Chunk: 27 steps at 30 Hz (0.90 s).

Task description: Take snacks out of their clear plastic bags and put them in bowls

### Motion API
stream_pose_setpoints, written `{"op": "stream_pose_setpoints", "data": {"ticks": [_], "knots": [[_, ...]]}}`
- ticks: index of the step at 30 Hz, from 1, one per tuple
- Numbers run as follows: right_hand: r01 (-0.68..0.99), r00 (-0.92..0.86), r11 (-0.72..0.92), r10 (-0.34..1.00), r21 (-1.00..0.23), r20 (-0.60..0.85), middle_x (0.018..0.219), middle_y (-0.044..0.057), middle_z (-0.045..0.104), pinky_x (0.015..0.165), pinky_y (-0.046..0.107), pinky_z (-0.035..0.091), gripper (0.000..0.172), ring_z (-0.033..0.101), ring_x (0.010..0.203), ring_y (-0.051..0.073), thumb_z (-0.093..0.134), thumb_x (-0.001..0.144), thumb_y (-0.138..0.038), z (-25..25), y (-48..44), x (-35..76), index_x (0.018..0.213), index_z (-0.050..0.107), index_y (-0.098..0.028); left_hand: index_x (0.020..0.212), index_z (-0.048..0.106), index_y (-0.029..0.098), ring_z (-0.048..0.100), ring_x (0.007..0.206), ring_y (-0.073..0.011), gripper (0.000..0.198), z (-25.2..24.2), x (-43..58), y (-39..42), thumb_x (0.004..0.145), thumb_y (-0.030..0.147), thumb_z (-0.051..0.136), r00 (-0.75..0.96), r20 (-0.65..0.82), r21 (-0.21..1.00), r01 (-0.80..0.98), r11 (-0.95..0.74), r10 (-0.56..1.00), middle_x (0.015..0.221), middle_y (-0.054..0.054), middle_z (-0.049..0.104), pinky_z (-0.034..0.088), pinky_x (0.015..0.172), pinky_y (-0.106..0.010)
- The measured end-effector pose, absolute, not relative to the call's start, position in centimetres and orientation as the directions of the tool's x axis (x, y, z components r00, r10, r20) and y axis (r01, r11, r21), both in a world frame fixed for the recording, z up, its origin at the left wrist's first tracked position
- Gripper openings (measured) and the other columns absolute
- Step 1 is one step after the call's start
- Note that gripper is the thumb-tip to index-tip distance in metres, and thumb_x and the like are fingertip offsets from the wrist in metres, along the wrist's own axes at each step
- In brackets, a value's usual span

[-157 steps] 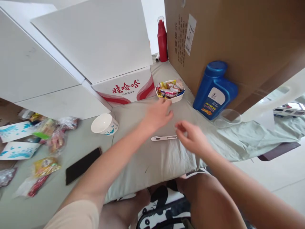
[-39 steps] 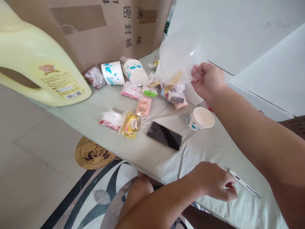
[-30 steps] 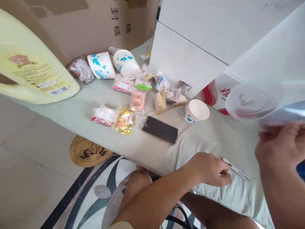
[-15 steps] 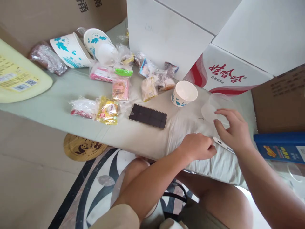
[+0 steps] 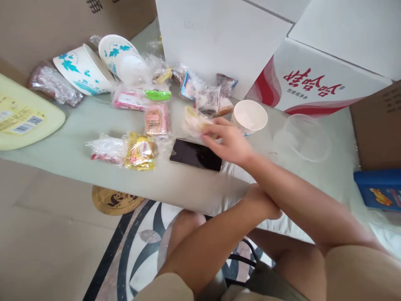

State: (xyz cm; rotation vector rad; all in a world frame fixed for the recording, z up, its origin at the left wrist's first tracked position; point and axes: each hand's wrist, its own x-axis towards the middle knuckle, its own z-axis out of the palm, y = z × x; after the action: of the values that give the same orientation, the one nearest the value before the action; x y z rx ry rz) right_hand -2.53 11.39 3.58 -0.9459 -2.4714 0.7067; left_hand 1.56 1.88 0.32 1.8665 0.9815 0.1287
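Observation:
My right hand (image 5: pixel 227 140) reaches left across the cloth-covered surface, its fingers closed on a yellowish snack in a clear wrapper (image 5: pixel 194 121). The packet is blurred. Just below that hand lies a black phone (image 5: pixel 194 155), screen up. To its right a white paper cup (image 5: pixel 250 116) stands upright. My left hand (image 5: pixel 260 200) rests at the near edge, partly under my right forearm, with its fingers mostly hidden. Other wrapped snacks lie left of the right hand: a pink packet (image 5: pixel 156 120), a yellow packet (image 5: pixel 140 151) and a clear packet with red (image 5: pixel 106 149).
Two patterned paper tubs (image 5: pixel 83 69) lie tipped at the back left, near a pale yellow bottle (image 5: pixel 28 115). A clear plastic bowl or lid (image 5: pixel 308 140) sits at the right. White cartons (image 5: pixel 216 46) line the back. A blue box (image 5: pixel 380 190) stands far right.
My right hand has moved left from beside the clear plastic bowl or lid to the yellowish snack and has closed on it. My right forearm now crosses over my left hand.

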Motion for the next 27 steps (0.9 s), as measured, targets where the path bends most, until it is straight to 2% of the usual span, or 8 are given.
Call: {"op": "stream_pose_setpoints", "data": {"ticks": [4, 8, 13, 16, 20, 23, 25, 27], "knots": [[0.385, -0.279, 0.526, 0.850, -0.758, 0.447, 0.086, 0.004, 0.064, 0.080, 0.036, 0.052, 0.018, 0.062, 0.085, 0.020, 0.060, 0.096, -0.038, 4.9, 7.5, 8.4, 0.086, 0.068, -0.025, 0.105, 0.073, 0.018, 0.070, 0.109, -0.0331, 0.030, 0.8, 0.4, 1.6, 0.092, 0.028, 0.048, 0.720, -0.313, 0.739, 0.594, -0.317, 0.619, 0.111, -0.016, 0.077, 0.056, 0.088, -0.042], [0.102, -0.006, 0.295, 0.955, -0.950, 0.296, 0.075, 0.001, 0.057, 0.061, 0.032, 0.049, 0.019, 0.057, 0.067, 0.018, 0.063, 0.090, -0.044, 2.9, 3.2, 16.5, 0.080, 0.063, -0.027, 0.095, 0.071, 0.019, 0.071, 0.095, -0.0286, 0.028, 0.2, -0.1, 2.4, 0.093, 0.039, 0.051, 0.596, -0.176, 0.854, 0.489, -0.180, 0.784, 0.093, -0.011, 0.076, 0.055, 0.088, -0.042], [0.113, -0.028, 0.250, 0.968, -0.962, 0.248, 0.078, 0.002, 0.059, 0.069, 0.036, 0.054, 0.024, 0.060, 0.071, 0.019, 0.061, 0.091, -0.048, 0.5, -0.2, 18.5, 0.084, 0.064, -0.026, 0.123, 0.065, 0.022, 0.066, 0.118, -0.0275, 0.050, -0.7, 0.9, 1.9, 0.084, 0.053, 0.067, 0.514, -0.087, 0.976, -0.129, 0.177, 0.853, 0.128, -0.012, 0.070, 0.054, 0.097, -0.041], [0.302, -0.174, 0.367, 0.929, -0.880, 0.327, 0.096, 0.006, 0.064, 0.088, 0.041, 0.055, 0.020, 0.064, 0.094, 0.022, 0.059, 0.096, -0.040, 0.7, -1.7, 19.0, 0.087, 0.071, -0.026, 0.122, 0.069, 0.022, 0.066, 0.120, -0.0285, 0.061, -0.8, 1.5, 1.1, 0.075, 0.060, 0.076, 0.567, -0.070, 0.882, -0.349, 0.317, 0.821, 0.126, -0.010, 0.072, 0.054, 0.101, -0.041], [0.543, -0.243, 0.449, 0.893, -0.710, 0.380, 0.131, 0.013, 0.057, 0.103, 0.046, 0.051, 0.023, 0.058, 0.125, 0.029, 0.057, 0.095, -0.035, 0.4, -1.5, 22.4, 0.087, 0.075, -0.024, 0.105, 0.073, 0.021, 0.071, 0.099, -0.0229, 0.046, -1.2, 1.9, 1.9, 0.069, 0.048, 0.085, 0.440, -0.143, 0.922, -0.268, 0.281, 0.887, 0.107, -0.006, 0.076, 0.059, 0.084, -0.034], [0.809, -0.050, 0.220, 0.950, -0.545, 0.308, 0.128, 0.016, 0.062, 0.105, 0.049, 0.048, 0.026, 0.060, 0.121, 0.032, 0.055, 0.093, -0.029, -0.8, 0.3, 25.8, 0.108, 0.074, -0.021, 0.099, 0.069, 0.019, 0.070, 0.083, -0.0199, 0.043, -1.9, 2.3, 3.6, 0.065, 0.041, 0.087, 0.314, -0.142, 0.972, -0.136, 0.192, 0.939, 0.095, -0.005, 0.075, 0.057, 0.067, -0.030], [0.908, 0.049, 0.032, 0.982, -0.417, 0.182, 0.128, 0.018, 0.065, 0.102, 0.052, 0.046, 0.038, 0.058, 0.120, 0.036, 0.055, 0.091, -0.027, -1.4, 1.5, 27.6, 0.125, 0.069, -0.018, 0.103, 0.064, 0.020, 0.071, 0.088, -0.0213, 0.049, -2.4, 2.8, 4.5, 0.063, 0.037, 0.088, 0.254, -0.121, 0.986, -0.077, 0.145, 0.959, 0.099, -0.006, 0.074, 0.059, 0.073, -0.032], [0.939, 0.083, -0.060, 0.995, -0.339, 0.055, 0.122, 0.018, 0.069, 0.098, 0.053, 0.046, 0.037, 0.058, 0.117, 0.038, 0.054, 0.092, -0.027, -1.6, 2.2, 28.7, 0.123, 0.071, -0.018, 0.109, 0.060, 0.020, 0.072, 0.102, -0.0235, 0.057, -2.9, 3.3, 5.0, 0.062, 0.034, 0.088, 0.214, -0.104, 0.994, -0.009, 0.108, 0.971, 0.109, -0.007, 0.073, 0.059, 0.090, -0.037]]}}
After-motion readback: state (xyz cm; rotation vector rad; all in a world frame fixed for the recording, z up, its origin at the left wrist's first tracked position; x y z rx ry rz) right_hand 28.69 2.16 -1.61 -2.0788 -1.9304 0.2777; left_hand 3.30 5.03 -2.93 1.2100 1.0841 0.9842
